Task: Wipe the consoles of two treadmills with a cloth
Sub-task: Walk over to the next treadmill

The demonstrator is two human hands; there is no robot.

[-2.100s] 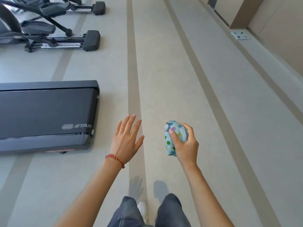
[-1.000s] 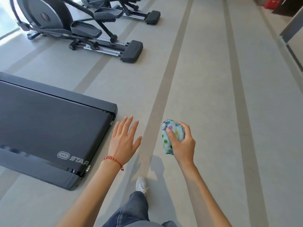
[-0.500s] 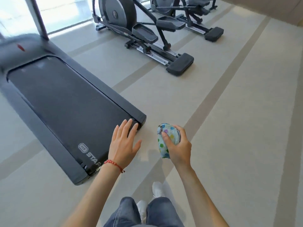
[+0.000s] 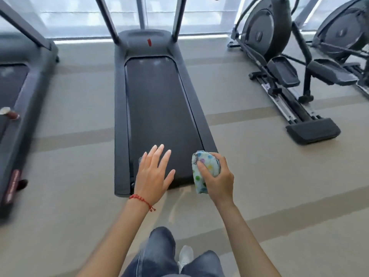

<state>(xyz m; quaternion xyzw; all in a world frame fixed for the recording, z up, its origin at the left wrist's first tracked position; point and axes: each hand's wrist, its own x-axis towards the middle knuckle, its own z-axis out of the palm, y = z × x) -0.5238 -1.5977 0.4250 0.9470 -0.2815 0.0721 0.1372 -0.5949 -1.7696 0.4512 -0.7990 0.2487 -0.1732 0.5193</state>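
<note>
A dark treadmill (image 4: 157,100) lies straight ahead, its belt running away from me toward two grey uprights at the window; its console is above the frame and hidden. A second treadmill (image 4: 18,100) shows partly at the left edge. My right hand (image 4: 217,179) grips a balled light-blue cloth with coloured dots (image 4: 203,169), held in the air over the near right corner of the belt. My left hand (image 4: 154,173), with a red string bracelet at the wrist, is held out flat with fingers spread and holds nothing.
Two elliptical trainers (image 4: 279,72) stand on the right, with pedals and rails reaching toward me. A small brown and white object (image 4: 9,113) lies on the left treadmill's side rail. Beige striped floor (image 4: 269,176) surrounds the machines. My legs and a white shoe (image 4: 185,255) are below.
The view has swung left from the open floor until the treadmill lies lengthwise in front of me. Both hands keep their pose, the right still gripping the cloth.
</note>
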